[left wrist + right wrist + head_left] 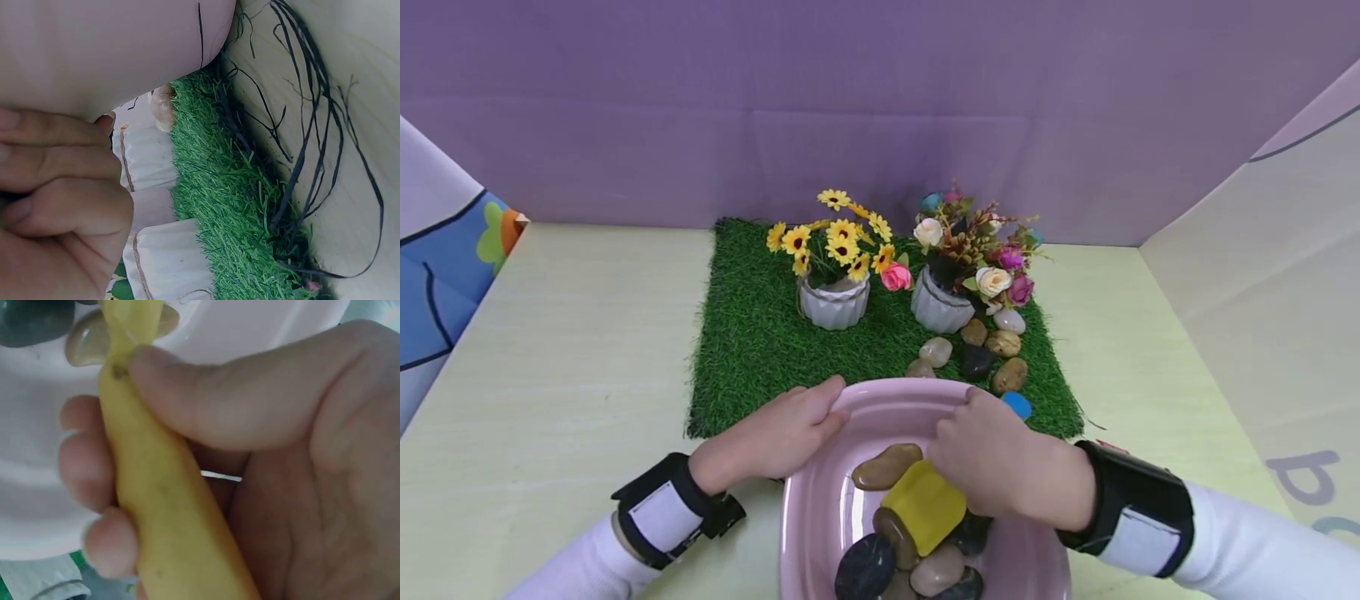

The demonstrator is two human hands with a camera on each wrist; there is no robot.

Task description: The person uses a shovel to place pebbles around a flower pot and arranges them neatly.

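A pink basin [805,533] in the head view holds several smooth stones, brown, grey and black. My left hand [793,429] grips its left far corner, the thumb over the rim; in the left wrist view the fingers [69,206] curl against the basin's outer wall [125,50]. My right hand [988,458] reaches over the basin, fingers wrapped round the handle of a yellow shovel [165,494]. Its flat yellow blade [925,504] lies over the stones. Just past the hand, in line with the handle, a blue round patch [1017,406] shows.
The basin overlaps the front of an artificial grass mat [737,358]. On the mat stand a pot of yellow flowers [835,304] and a pot of mixed flowers [940,304]. Loose stones [976,362] lie before the right pot. A purple backdrop [850,100] rises behind.
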